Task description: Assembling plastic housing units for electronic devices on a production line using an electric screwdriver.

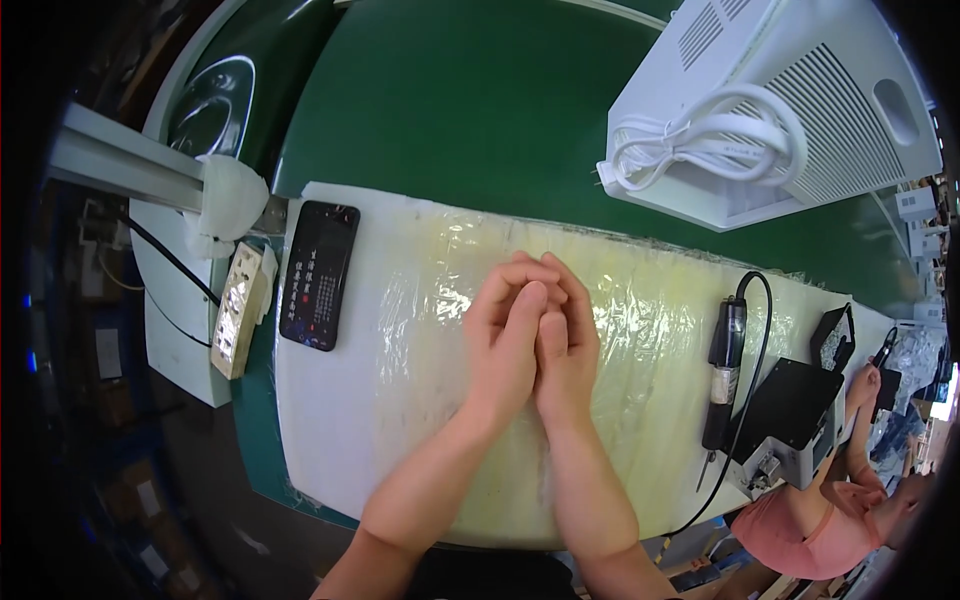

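My left hand (pixel 508 335) and right hand (pixel 570 350) are folded together, fingers curled inward over each other, thumbs side by side on top. I see no tool in them; whether anything small is tucked between the palms I cannot tell, since that space is hidden. Both sit over the middle of the film-covered pale mat (pixel 345 430), which lies on the green counter (pixel 450 100).

Off to my right, well apart from the fingers, the electric screwdriver (pixel 722 380) lies with its bit aimed at the near edge. That is where I would expect trouble: its black cord (pixel 768 315) loops beside it and runs to the near edge, so a forearm swinging right could snag the loop and drag the tool round, bit first. The black box (pixel 785 400) just beyond it could be scratched if that happened.

The film looks wrinkled and glossy (slippery too, I would guess), so a careless push could send something skating. My phone-like slab (pixel 320 275) lies near the mat's left side, beside the power strip (pixel 238 312); a wide sweep of the left elbow could knock the two together. Ahead on the right, a coiled white cord (pixel 700 128) rests against the white appliance (pixel 850 120); pulling its loops or bumping the housing might tumble the bundle onto the counter.
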`<control>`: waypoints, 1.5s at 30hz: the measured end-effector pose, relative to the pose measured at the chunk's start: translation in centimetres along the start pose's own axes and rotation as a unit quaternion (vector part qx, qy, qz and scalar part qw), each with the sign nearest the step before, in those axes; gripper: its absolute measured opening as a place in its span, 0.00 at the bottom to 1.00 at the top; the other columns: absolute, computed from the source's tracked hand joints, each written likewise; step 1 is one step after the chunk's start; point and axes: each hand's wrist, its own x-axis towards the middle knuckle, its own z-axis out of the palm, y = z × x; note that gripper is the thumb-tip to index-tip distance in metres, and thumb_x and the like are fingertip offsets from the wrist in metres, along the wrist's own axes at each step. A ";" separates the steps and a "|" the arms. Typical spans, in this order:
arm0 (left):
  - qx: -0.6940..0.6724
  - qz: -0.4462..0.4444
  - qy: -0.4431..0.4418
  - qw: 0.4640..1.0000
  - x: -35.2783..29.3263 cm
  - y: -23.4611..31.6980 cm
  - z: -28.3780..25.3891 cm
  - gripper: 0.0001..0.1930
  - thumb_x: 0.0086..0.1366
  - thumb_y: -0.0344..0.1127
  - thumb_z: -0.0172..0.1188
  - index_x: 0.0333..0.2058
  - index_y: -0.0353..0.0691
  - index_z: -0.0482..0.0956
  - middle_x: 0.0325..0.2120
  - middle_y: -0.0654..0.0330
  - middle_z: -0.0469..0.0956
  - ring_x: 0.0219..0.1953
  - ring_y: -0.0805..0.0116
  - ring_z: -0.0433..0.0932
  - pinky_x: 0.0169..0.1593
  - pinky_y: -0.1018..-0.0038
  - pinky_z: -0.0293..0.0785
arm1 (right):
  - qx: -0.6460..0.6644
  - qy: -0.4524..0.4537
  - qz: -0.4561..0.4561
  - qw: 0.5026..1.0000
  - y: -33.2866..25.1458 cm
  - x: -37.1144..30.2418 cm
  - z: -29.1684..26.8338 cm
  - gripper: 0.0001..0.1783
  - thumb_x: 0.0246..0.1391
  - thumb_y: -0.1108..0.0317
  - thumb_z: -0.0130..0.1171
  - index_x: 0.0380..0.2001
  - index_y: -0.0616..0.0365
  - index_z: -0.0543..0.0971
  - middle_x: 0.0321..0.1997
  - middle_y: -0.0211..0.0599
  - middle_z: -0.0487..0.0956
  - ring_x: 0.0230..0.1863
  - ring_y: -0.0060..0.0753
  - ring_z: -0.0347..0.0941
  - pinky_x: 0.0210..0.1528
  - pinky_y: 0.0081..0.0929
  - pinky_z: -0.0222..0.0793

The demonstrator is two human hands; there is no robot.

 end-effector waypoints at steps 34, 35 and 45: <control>-0.091 -0.060 -0.149 0.983 -0.5 0.6 0.3 0.14 0.70 0.35 0.44 0.26 0.36 0.70 0.19 0.60 0.73 0.20 0.77 0.70 0.24 0.81 0.68 | -0.210 0.102 -0.249 0.940 0.4 -0.8 -0.7 0.16 0.57 0.67 0.53 0.46 0.67 0.70 0.48 0.53 0.72 0.47 0.42 0.70 0.48 0.32 0.67; -0.085 -0.066 -0.150 0.983 -0.6 0.7 0.3 0.14 0.70 0.35 0.44 0.26 0.35 0.71 0.19 0.60 0.73 0.20 0.76 0.70 0.24 0.80 0.68 | -0.212 0.102 -0.247 0.940 0.4 -0.9 -0.8 0.16 0.57 0.67 0.53 0.46 0.67 0.70 0.48 0.53 0.72 0.47 0.42 0.70 0.48 0.32 0.67; -0.086 -0.049 -0.180 0.979 -0.4 0.1 0.0 0.19 0.71 0.38 0.42 0.24 0.34 0.72 0.17 0.60 0.72 0.21 0.75 0.71 0.26 0.79 0.69 | -0.198 0.103 -0.262 0.939 0.5 -0.8 -1.0 0.16 0.55 0.69 0.56 0.44 0.67 0.70 0.48 0.52 0.72 0.47 0.41 0.69 0.49 0.31 0.66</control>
